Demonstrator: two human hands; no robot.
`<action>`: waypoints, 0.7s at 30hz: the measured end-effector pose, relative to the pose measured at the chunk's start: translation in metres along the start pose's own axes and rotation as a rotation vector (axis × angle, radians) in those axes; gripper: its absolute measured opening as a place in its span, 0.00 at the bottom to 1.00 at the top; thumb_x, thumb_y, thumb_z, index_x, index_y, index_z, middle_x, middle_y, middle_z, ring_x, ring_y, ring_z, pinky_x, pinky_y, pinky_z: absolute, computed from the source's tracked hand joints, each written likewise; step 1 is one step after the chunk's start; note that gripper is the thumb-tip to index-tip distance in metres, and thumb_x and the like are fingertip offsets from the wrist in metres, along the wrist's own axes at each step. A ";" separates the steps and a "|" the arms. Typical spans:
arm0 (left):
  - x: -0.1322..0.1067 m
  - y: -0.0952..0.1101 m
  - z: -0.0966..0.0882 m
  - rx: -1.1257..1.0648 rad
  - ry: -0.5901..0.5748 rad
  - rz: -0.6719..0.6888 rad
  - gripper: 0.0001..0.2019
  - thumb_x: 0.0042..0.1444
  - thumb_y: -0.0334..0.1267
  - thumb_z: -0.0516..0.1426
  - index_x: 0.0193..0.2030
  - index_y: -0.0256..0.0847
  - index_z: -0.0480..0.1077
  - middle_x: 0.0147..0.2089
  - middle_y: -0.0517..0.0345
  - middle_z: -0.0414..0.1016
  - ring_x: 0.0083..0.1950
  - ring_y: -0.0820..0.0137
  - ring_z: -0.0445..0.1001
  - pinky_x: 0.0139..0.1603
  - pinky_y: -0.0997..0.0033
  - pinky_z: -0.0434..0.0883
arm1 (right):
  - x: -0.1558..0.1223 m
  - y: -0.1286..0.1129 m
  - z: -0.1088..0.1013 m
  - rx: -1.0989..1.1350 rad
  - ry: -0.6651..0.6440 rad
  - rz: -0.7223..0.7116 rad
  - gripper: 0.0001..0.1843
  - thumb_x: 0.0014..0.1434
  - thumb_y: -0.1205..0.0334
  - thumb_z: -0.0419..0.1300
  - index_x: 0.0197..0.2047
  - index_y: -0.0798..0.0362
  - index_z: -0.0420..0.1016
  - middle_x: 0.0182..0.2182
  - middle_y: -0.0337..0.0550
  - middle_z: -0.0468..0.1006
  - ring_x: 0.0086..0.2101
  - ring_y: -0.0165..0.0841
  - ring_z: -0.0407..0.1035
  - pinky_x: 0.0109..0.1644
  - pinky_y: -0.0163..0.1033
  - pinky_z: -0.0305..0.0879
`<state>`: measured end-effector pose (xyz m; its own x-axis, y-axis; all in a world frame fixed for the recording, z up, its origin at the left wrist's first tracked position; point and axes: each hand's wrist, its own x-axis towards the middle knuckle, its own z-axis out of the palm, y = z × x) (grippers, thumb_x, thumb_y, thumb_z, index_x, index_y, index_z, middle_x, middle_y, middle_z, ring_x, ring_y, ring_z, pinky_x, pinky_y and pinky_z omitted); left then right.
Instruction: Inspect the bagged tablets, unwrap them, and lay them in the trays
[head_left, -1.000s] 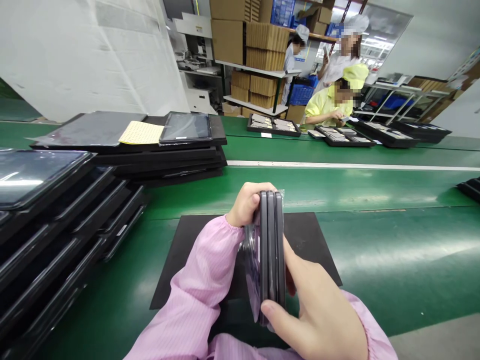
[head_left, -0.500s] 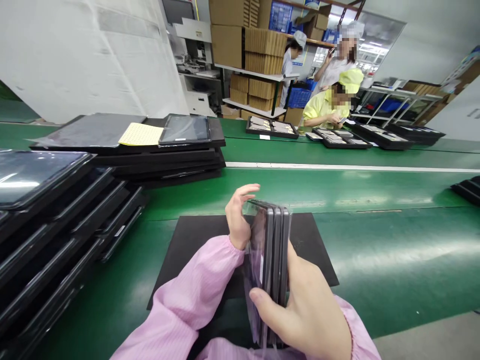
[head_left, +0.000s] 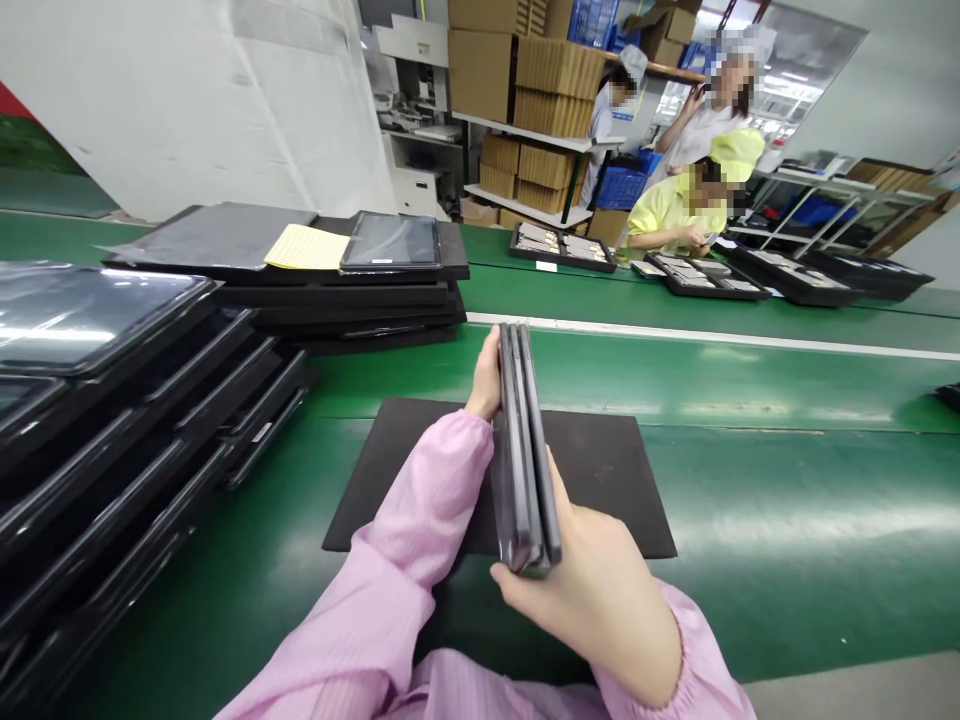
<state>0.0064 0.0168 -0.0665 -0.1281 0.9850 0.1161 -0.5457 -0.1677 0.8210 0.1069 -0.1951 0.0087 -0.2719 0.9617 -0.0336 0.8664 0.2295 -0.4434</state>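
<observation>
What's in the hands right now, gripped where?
Three thin dark tablets, stacked on edge: left hand presses the far end's left face, right hand cups the near end from the right.

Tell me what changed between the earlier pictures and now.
The left hand, opened half a second ago, grips again the far end of the three dark grey flat slabs. The slabs now reach further from the person; the clear film beside them no longer shows. The right hand still holds the near end. The black rectangular mat and stacked black trays are unchanged.
</observation>
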 end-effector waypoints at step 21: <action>0.017 -0.011 -0.018 0.121 -0.152 0.226 0.30 0.56 0.71 0.52 0.39 0.44 0.76 0.43 0.53 0.80 0.54 0.59 0.77 0.60 0.60 0.70 | 0.034 0.033 -0.035 0.046 -0.448 -0.004 0.46 0.48 0.64 0.76 0.66 0.57 0.62 0.41 0.46 0.86 0.39 0.47 0.82 0.38 0.44 0.74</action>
<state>-0.0050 0.0343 -0.0834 -0.1044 0.9197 0.3785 -0.4136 -0.3863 0.8245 0.1409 -0.1497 0.0245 -0.4388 0.7987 -0.4118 0.8482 0.2167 -0.4833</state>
